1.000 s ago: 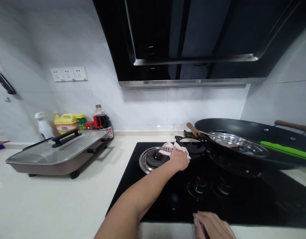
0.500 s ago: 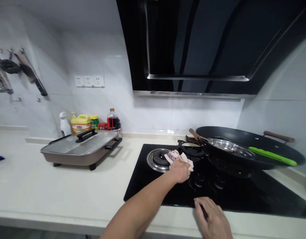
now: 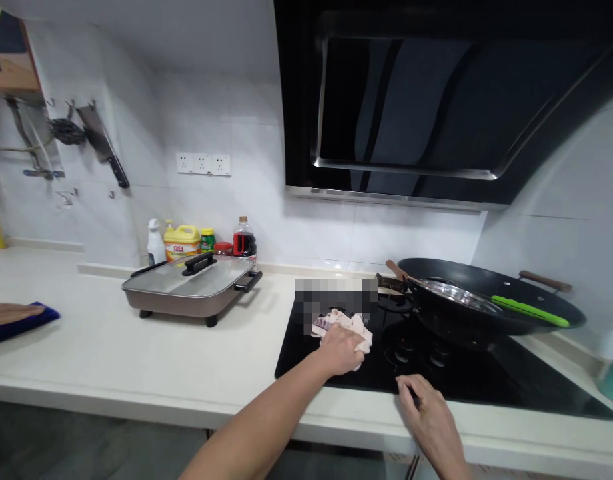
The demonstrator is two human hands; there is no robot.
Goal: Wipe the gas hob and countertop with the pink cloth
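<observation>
My left hand (image 3: 340,348) presses a crumpled pinkish-white cloth (image 3: 360,327) with dark stripes onto the left part of the black glass cooktop (image 3: 526,387). Its fingers are closed over the cloth. A blurred patch of squares hides most of the left burner around and behind it. My right hand (image 3: 431,417) rests at the cooktop's front edge, fingers loosely bent, with a gap beside the thumb and nothing held. Two control knobs (image 3: 402,352) lie just beyond it. A big black wok (image 3: 526,313) sits over the right side, holding a shiny metal bowl (image 3: 459,297) and a green-handled utensil (image 3: 531,311).
Left of the cooktop stands a lidded electric pan (image 3: 186,300), with cleaning bottles (image 3: 182,243) and a dark sauce bottle (image 3: 243,240) behind. Another person's hand (image 3: 11,313) is on a blue cloth (image 3: 29,325) at far left. A cleaver (image 3: 102,145) hangs on the wall; a range hood (image 3: 406,107) slopes overhead.
The view has swung left, bringing in the other person's hand on the blue cloth. My left hand has drawn the cloth a little left and nearer across the cooktop. My right hand stays at the edge.
</observation>
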